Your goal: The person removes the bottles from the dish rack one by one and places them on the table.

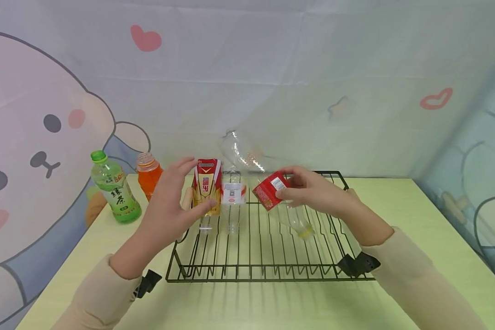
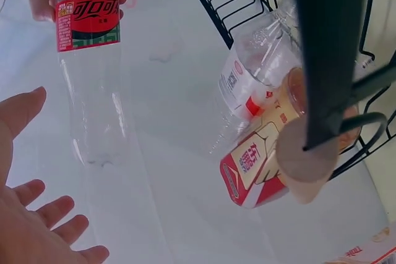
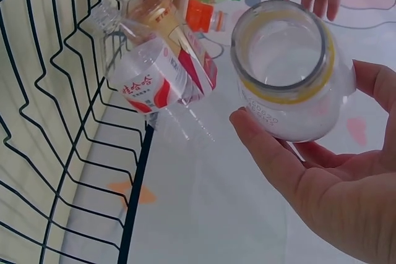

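Observation:
A clear plastic bottle with a red label (image 1: 270, 190) hangs tilted above the rack, its yellow-ringed mouth pointing down and to the right. My right hand (image 1: 315, 190) grips it around the label. In the left wrist view this cola bottle (image 2: 93, 103) looks see-through, with no drink visible inside; the right wrist view looks into its round mouth (image 3: 291, 54). Fingers spread, my left hand (image 1: 167, 211) holds nothing. It is nearest to a red-and-gold bottle (image 1: 206, 185), which stands neck down in the black wire rack (image 1: 264, 279). Beside that is a clear bottle with a white-and-red label (image 1: 233, 195), also neck down.
Left of the rack, a green tea bottle (image 1: 118, 192) and a bottle of orange drink (image 1: 148, 176) stand on the pale table (image 1: 214, 307). Wooden handles (image 1: 187, 201) rise at the rack's sides. A printed cloth (image 1: 247, 68) hangs behind the table.

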A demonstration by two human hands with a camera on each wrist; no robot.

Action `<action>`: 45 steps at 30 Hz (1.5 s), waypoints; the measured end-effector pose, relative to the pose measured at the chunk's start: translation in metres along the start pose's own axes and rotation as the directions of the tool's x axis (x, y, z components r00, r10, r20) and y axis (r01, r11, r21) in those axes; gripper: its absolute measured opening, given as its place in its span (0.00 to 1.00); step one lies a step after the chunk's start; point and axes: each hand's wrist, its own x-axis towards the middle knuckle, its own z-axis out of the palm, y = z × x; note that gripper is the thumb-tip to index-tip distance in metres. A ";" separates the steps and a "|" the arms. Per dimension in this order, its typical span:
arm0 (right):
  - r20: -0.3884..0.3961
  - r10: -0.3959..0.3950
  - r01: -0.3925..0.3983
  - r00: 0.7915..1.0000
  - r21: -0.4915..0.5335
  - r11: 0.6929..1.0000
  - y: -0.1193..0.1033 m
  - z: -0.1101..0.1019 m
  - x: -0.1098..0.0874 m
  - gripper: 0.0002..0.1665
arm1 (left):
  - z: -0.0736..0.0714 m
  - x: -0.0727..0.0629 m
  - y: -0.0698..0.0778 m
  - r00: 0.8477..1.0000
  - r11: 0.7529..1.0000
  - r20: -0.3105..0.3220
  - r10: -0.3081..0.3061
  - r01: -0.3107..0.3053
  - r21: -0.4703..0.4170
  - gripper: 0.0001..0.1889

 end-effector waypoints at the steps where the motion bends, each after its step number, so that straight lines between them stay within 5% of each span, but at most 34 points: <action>1: 0.003 -0.001 0.001 1.000 -0.009 1.000 0.000 0.001 -0.001 0.34 | 0.001 0.000 0.002 1.000 1.000 0.004 0.022 -0.022 0.005 0.41; 8: 0.056 0.001 0.001 0.998 -0.038 0.999 -0.004 0.006 -0.009 0.32 | 0.004 -0.001 0.014 0.990 0.992 0.065 0.125 -0.125 0.004 0.42; 16: 0.109 0.000 0.010 0.994 -0.088 0.996 -0.010 0.014 -0.017 0.29 | 0.010 -0.002 0.020 0.950 0.950 0.085 0.299 -0.305 0.065 0.41; 45: 0.230 0.025 0.012 0.973 -0.158 0.987 -0.016 0.027 -0.025 0.33 | 0.018 -0.007 0.031 0.906 0.892 0.268 0.329 -0.391 0.226 0.39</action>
